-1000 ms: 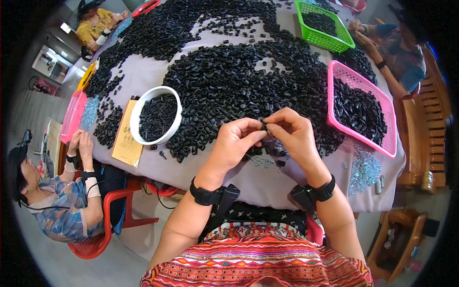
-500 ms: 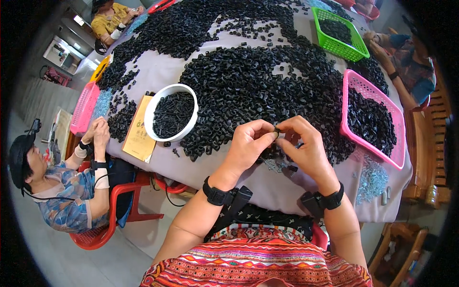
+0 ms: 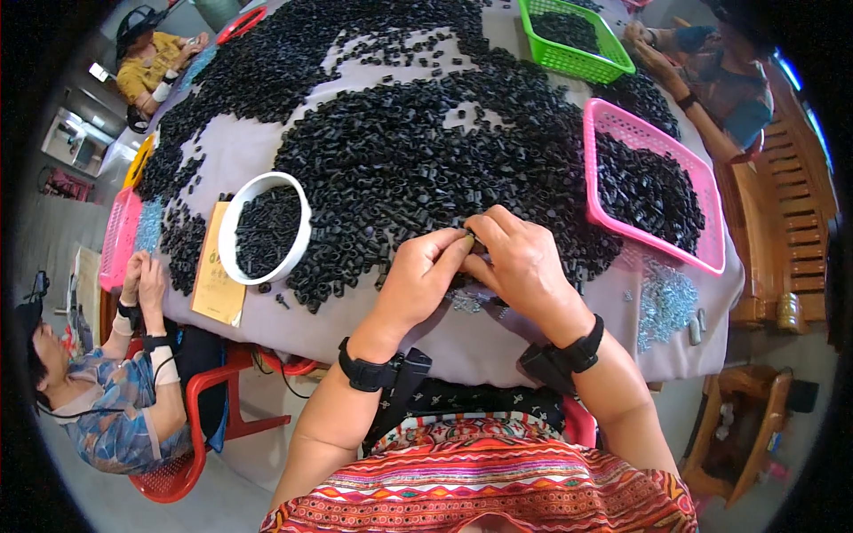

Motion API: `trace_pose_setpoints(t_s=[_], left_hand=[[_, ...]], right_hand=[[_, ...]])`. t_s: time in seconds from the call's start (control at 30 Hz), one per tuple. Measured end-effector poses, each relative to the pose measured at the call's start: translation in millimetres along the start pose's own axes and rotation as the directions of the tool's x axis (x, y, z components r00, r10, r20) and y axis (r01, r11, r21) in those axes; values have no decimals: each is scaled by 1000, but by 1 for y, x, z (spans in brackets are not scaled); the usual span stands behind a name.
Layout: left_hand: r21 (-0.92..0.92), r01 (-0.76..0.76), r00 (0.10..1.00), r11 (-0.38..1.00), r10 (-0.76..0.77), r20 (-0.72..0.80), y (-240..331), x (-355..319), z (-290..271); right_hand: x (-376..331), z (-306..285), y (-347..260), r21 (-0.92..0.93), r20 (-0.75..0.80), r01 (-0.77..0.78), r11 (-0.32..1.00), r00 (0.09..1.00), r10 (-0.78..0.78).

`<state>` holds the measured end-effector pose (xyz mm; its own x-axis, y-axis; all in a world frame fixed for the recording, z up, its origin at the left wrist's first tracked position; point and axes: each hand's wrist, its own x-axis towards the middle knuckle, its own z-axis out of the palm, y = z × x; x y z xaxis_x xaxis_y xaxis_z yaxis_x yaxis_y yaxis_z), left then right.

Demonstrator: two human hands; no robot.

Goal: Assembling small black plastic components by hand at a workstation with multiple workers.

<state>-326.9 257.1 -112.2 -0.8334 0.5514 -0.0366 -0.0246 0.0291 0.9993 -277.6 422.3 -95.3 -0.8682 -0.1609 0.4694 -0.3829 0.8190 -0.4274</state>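
My left hand [image 3: 418, 277] and my right hand [image 3: 520, 258] meet above the near edge of a broad heap of small black plastic parts [image 3: 382, 169]. Thumb and fingers of both hands are pinched together around a small black part, mostly hidden by the fingertips. Below them on the cloth lies a little scatter of small clear or silvery pieces [image 3: 468, 302]. To the left of my hands stands a round white bowl [image 3: 305, 233] filled with black, screw-like pieces. At the right is a pink basket [image 3: 653, 246] holding more black parts.
A yellow booklet [image 3: 213, 298] lies partly under the bowl. Shiny small pieces [image 3: 666, 302] are piled near the table's right edge. Farther off stand a green basket [image 3: 586, 64] and another pink basket [image 3: 118, 240]. Several people sit around the cloth-covered table [image 3: 426, 333], their hands near its edges.
The whole view has shifted, so the table's things appear farther left and higher. My right hand has turned its back more upward, and both hands stay pinched together on the small part.
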Motion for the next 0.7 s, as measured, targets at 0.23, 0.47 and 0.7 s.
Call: trace_pose_setpoints(t_s=[0.23, 0.47, 0.7], left_hand=[[21, 1, 995, 1000, -3, 101, -4, -1, -4], [11, 84, 983, 996, -84, 163, 2, -2, -9], [-5, 45, 992, 999, -44, 122, 3, -3, -7]], right_hand=[[-3, 0, 3, 56, 47, -22, 998, 999, 20], [-4, 0, 0, 64, 12, 35, 997, 999, -36], [-1, -4, -4, 76, -43, 26, 997, 999, -23]])
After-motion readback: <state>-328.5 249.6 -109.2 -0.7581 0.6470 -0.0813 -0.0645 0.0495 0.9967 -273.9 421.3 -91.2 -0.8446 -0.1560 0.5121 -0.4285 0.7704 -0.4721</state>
